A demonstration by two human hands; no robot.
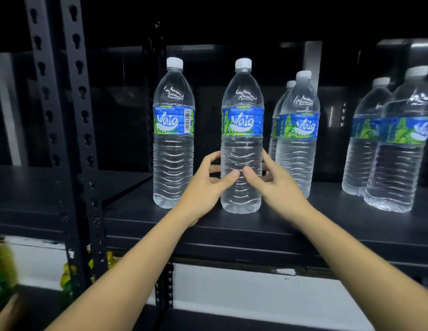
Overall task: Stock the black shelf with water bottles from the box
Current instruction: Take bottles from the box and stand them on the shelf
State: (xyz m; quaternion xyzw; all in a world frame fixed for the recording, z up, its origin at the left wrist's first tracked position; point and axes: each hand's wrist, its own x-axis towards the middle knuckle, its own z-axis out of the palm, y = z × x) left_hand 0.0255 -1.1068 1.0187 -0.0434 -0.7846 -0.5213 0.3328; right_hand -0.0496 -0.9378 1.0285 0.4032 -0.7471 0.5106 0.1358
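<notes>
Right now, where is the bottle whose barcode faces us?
In the head view, the barcode bottle stands left of centre, leftmost on the shelf, between the post and the centre bottle.

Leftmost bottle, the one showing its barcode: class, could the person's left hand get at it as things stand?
Probably yes: the left hand sits just beside the leftmost bottle, nothing between them, though it must first release the centre bottle.
</notes>
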